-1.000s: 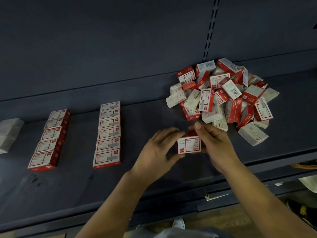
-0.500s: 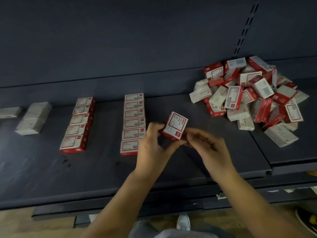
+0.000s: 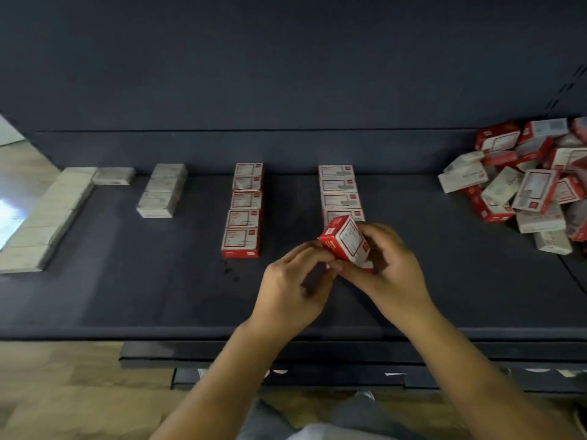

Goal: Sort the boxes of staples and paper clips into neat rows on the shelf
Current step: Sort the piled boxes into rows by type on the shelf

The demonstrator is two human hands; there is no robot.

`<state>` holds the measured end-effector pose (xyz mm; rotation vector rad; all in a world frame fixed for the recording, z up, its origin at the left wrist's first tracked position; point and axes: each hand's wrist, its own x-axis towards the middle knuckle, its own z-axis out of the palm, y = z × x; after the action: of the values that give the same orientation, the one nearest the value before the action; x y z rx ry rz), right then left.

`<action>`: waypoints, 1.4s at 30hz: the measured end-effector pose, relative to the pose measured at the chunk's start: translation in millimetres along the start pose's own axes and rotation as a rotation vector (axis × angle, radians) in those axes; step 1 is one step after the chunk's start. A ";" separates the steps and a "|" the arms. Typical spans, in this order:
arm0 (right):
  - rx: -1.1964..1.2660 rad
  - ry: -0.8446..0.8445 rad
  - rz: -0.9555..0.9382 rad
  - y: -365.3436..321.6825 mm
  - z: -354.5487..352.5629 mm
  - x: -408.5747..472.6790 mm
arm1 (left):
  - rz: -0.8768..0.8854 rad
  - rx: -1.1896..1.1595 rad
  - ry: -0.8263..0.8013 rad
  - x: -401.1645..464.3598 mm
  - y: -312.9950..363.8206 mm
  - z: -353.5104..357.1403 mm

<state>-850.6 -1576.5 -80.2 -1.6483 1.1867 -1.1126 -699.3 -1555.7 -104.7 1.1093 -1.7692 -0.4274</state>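
place: shop | cues: dark slotted display shelf [image 3: 127, 296]; rows and pile of boxed stationery [image 3: 524, 185]; wood-look floor [image 3: 63, 392]

Dark shelf [image 3: 158, 296] carrying two red-and-white box rows [image 3: 243, 209] [image 3: 340, 193] mid-shelf, two pale box rows [image 3: 163, 190] [image 3: 47, 223] lying further left, and a loose box pile [image 3: 524, 182] sitting at far right.

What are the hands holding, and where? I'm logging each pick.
Both hands hold one red-and-white box, tilted: left hand pinches its lower left corner, right hand its right side.
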 end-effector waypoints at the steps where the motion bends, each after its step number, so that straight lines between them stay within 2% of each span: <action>1: -0.053 -0.001 -0.020 1.2 8.3 0.8 | -0.008 0.017 -0.003 -3.6 -5.7 -10.0; 7: -0.355 -0.022 -0.166 14.7 61.1 4.3 | -0.004 0.266 0.003 -23.4 -45.6 -74.4; 12: -0.501 -0.078 -0.311 25.8 104.6 6.2 | -0.007 0.470 -0.134 -35.7 -79.1 -113.6; 15: -0.608 -0.088 -0.397 32.0 123.0 8.3 | -0.017 0.485 -0.192 -36.5 -87.7 -126.4; 19: -0.729 -0.060 -0.411 29.6 135.4 14.3 | -0.035 0.439 -0.231 -35.5 -93.3 -133.0; 30: -0.728 -0.098 -0.370 29.7 145.2 16.7 | -0.059 0.338 -0.282 -34.4 -104.4 -135.5; 35: -0.720 -0.118 -0.329 32.9 148.1 14.2 | -0.072 0.332 -0.245 -26.4 -104.3 -138.2; 42: -0.600 -0.090 -0.382 26.6 123.6 11.9 | -0.011 0.370 -0.198 -2.4 -84.3 -126.4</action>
<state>-738.0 -1580.7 -138.7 -2.4368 1.2522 -0.9353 -548.5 -1574.3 -105.3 1.3710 -2.0728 -0.2253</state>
